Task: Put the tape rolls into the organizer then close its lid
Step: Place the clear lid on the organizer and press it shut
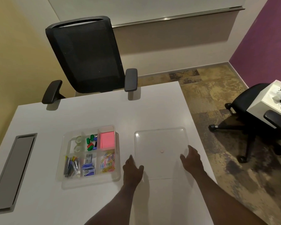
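- The left hand (132, 171) reaches forward from a bare forearm, palm down, fingers loosely spread, thumb out to the right.
- The right hand (193, 159) stretches forward and inward, palm facing left, fingers extended, holding nothing.
- The two hands are apart.

Clear plastic organizer (89, 155) on table, open, divided into compartments. Two clear tape rolls (77, 144) upright in its 10 o'clock compartment, one nearer than the other. Clear flat lid (160, 152) lies off, at 3 o'clock of organizer, apart.
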`<act>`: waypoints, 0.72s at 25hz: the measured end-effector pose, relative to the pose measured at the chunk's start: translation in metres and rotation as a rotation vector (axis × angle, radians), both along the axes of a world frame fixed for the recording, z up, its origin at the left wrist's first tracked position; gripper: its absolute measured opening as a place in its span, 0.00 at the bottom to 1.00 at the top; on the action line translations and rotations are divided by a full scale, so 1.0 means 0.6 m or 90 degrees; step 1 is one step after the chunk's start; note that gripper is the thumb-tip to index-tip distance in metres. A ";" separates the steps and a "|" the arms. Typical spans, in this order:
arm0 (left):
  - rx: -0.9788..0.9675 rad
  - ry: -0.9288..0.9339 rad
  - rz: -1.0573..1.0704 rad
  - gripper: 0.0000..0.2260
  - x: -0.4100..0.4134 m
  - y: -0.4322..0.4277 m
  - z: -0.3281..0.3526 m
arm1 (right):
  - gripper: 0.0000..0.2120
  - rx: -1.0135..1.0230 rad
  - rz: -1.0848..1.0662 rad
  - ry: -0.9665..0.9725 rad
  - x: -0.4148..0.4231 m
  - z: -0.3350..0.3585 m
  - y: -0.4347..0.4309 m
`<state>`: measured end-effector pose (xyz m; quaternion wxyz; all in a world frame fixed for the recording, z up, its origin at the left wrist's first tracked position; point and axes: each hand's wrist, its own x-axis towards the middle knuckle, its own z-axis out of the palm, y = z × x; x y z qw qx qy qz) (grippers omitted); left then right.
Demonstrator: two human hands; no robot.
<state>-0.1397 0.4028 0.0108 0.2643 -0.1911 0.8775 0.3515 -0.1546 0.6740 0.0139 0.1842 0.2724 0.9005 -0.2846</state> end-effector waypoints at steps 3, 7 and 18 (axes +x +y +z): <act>0.016 0.010 0.012 0.39 -0.014 0.005 0.000 | 0.31 0.024 -0.015 -0.019 -0.012 -0.012 -0.007; 0.062 0.021 0.072 0.37 -0.035 0.014 -0.005 | 0.29 0.028 -0.063 0.018 -0.021 -0.020 -0.017; 0.181 0.083 0.295 0.09 -0.050 0.004 0.024 | 0.21 0.060 -0.277 0.097 -0.011 -0.001 -0.032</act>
